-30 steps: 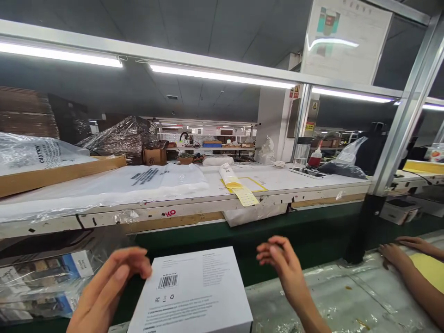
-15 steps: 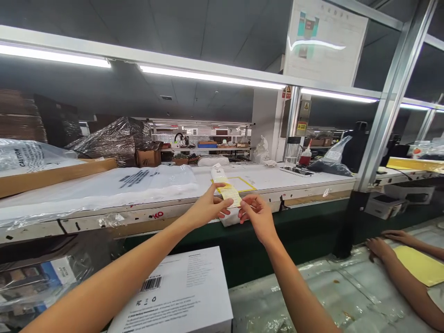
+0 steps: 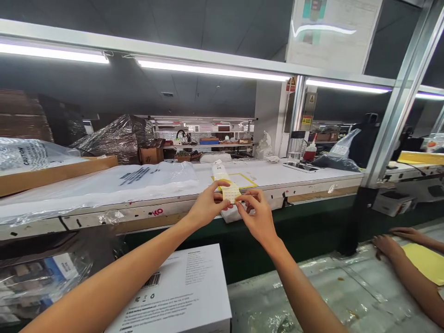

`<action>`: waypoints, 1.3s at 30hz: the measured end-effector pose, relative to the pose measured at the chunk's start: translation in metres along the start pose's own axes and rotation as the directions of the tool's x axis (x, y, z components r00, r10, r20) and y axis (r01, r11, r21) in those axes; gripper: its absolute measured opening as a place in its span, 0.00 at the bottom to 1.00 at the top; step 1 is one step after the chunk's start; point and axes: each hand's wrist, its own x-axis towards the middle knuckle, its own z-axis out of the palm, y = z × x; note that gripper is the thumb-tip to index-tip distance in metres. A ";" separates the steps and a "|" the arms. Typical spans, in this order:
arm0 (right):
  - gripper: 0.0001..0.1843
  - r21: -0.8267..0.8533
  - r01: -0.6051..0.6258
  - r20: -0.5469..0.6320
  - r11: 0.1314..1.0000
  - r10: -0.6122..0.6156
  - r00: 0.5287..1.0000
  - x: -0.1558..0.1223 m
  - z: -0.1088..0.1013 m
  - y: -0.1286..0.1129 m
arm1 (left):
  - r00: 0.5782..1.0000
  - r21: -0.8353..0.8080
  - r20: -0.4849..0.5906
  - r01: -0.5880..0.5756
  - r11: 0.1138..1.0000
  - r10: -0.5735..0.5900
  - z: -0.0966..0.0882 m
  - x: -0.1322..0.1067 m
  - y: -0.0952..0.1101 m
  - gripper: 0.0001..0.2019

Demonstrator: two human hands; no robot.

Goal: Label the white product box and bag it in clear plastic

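Both my arms reach up to the front edge of the white shelf (image 3: 312, 182). My left hand (image 3: 207, 207) pinches a yellow label strip (image 3: 231, 192) that hangs off a roll (image 3: 219, 170) lying on the shelf. My right hand (image 3: 256, 216) meets it from the right, with its fingertips on the strip's lower edge. Below my arms, a white product box (image 3: 187, 289) with a barcode and small print lies flat on the plastic-covered work surface (image 3: 312, 296).
Clear plastic bags (image 3: 114, 182) and a long cardboard box (image 3: 52, 173) cover the shelf's left side. A red-capped bottle (image 3: 311, 151) and dark bag (image 3: 342, 159) stand at right. A metal post (image 3: 391, 120) rises there. A co-worker's hands (image 3: 388, 243) rest beside a yellow sheet (image 3: 425, 261).
My hands rose from above the white box to the shelf edge and took hold of the yellow label strip. They now sit closer together on it.
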 end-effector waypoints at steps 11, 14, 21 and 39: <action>0.09 -0.267 0.252 0.064 0.930 -0.244 0.968 0.002 -0.002 0.003 | 0.998 0.014 -0.012 -0.063 0.998 0.063 0.001 0.001 -0.006 0.23; 0.10 -0.323 0.258 0.097 0.911 -0.239 0.966 0.004 -0.005 -0.003 | 0.998 0.025 -0.020 -0.057 0.998 0.058 0.001 0.000 -0.004 0.24; 0.10 -0.352 0.244 0.145 0.904 -0.205 0.968 0.008 -0.005 -0.012 | 0.998 0.034 -0.016 -0.062 0.997 0.063 0.001 0.004 -0.007 0.24; 0.10 0.068 -0.342 0.858 0.937 0.120 0.499 -0.018 0.008 -0.143 | 0.999 -0.103 0.046 0.028 0.994 -0.024 -0.111 -0.241 -0.057 0.64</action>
